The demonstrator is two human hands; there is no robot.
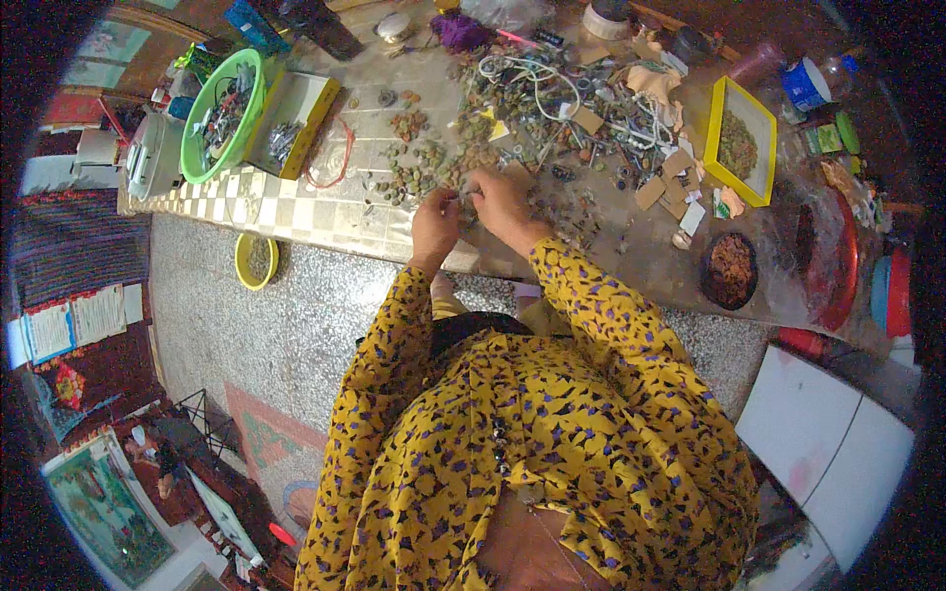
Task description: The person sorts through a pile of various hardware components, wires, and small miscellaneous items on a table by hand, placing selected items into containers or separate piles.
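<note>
My left hand and my right hand meet close together over the near edge of the table, fingertips almost touching. The fingers of both are pinched; whatever small thing they hold is too tiny to name. Just beyond my left hand lie small greenish-brown round pieces, coin-like in look, with a reddish-brown cluster of similar ones farther back. Past my right hand spreads a big mixed heap of small parts, cords and scraps, with a pale looped cord on top.
A green basin and a yellow-edged box stand at the left. Rightward are another yellow box, cardboard pieces and a dark bowl near the edge. A yellow bowl sits on the floor, left.
</note>
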